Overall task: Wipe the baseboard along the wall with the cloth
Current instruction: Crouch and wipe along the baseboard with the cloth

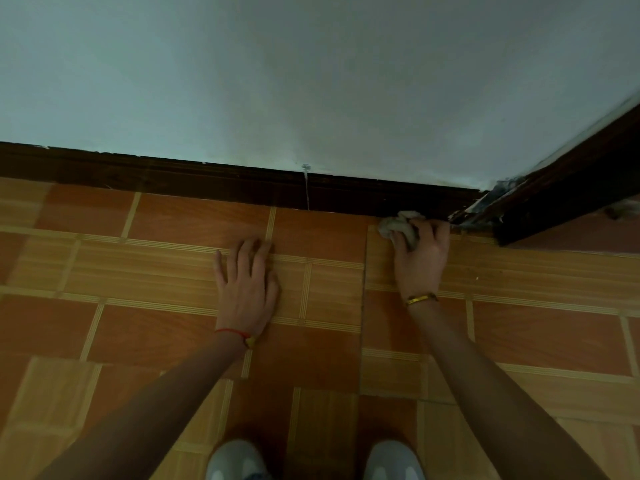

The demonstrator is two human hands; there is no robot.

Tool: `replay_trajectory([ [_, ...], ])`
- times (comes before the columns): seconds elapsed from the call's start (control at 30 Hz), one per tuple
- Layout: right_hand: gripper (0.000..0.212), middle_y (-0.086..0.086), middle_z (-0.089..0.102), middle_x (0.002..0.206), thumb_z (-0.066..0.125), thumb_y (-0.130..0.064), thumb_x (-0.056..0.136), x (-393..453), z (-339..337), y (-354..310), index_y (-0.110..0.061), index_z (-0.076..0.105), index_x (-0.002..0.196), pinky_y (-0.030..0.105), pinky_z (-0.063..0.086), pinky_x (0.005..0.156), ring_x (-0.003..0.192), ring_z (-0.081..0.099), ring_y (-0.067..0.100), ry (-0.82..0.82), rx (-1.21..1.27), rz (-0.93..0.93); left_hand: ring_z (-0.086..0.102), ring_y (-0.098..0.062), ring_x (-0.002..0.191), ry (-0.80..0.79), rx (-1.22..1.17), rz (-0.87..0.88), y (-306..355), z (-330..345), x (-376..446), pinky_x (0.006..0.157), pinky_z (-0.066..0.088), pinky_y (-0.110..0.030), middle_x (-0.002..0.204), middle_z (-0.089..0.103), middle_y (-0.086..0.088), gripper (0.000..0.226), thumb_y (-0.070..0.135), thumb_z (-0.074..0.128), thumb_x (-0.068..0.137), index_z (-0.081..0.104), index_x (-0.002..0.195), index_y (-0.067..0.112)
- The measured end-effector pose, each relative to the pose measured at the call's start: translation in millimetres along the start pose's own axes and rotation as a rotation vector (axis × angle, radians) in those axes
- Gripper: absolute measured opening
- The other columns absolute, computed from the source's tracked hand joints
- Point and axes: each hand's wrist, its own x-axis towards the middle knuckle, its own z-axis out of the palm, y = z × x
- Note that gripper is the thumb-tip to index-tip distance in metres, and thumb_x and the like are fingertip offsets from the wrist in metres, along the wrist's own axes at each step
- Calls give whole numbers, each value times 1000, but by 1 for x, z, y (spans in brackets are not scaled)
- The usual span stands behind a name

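Head view, counted. Hands: two, both mine. My left hand lies flat on the floor, fingers straight and slightly spread, holding nothing. My right hand has its fingers curled round one cloth, a pale crumpled wad.

Cloth: one, at the foot of the baseboard, touching it or just short of it, near the right corner where a second dark strip runs off at an angle.

Baseboard: one dark run along the wall.

Bracelets: two, a red cord on my left wrist, a gold band on my right.

Shoes: two, pale, left and right, at the bottom edge.

Containers: none seen.
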Motion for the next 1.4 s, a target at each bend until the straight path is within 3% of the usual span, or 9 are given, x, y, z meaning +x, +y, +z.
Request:
replay_trajectory([
  [0.2,29,20,51,110,72,-4,80,-11,27,-32,2,63,107,37,49,87,100,54,31,-2,55,-10,30,-33,144,62,-75,-113,-16,3,4,121,11,-63,152,39,-14,56,35,34,96,42,147,13],
  [0.47,26,16,51,107,69,-1,80,-33,78,-102,-1,65,105,31,48,85,97,52,27,-114,132,-148,30,-32,144,87,-75,-100,-16,6,4,120,12,-63,152,39,-13,54,33,36,96,42,146,13],
  [0.67,24,15,51,107,69,-5,84,-28,71,-90,-3,64,107,31,48,85,96,53,25,-143,92,-258,30,-31,143,82,-78,-103,-16,4,4,121,13,-61,151,41,-12,54,33,36,95,44,145,14],
  [0.8,29,15,51,107,74,-5,81,-21,52,-65,-1,65,107,25,45,87,97,53,22,-41,91,-140,33,-34,142,64,-54,-75,-25,-1,2,119,17,-64,150,43,-13,55,36,38,95,45,144,14],
  [0.97,30,16,50,108,73,-5,80,-24,52,-65,-1,65,108,31,49,87,98,54,25,7,78,-48,31,-35,142,71,-33,-73,-43,-4,0,119,17,-64,150,42,-13,57,40,38,95,44,145,14],
  [1.27,23,17,51,104,67,-4,82,-45,121,-161,-1,64,105,39,50,83,91,53,30,-214,137,-317,33,-37,142,83,-1,-70,-41,-4,0,118,18,-62,150,42,-13,56,34,44,93,46,145,13],
  [1.4,21,19,53,106,69,-5,82,-43,128,-162,1,64,102,41,50,83,90,53,31,-250,83,-416,34,-36,141,87,4,-69,-42,-5,0,118,19,-61,149,43,-14,55,33,43,93,47,144,12],
])
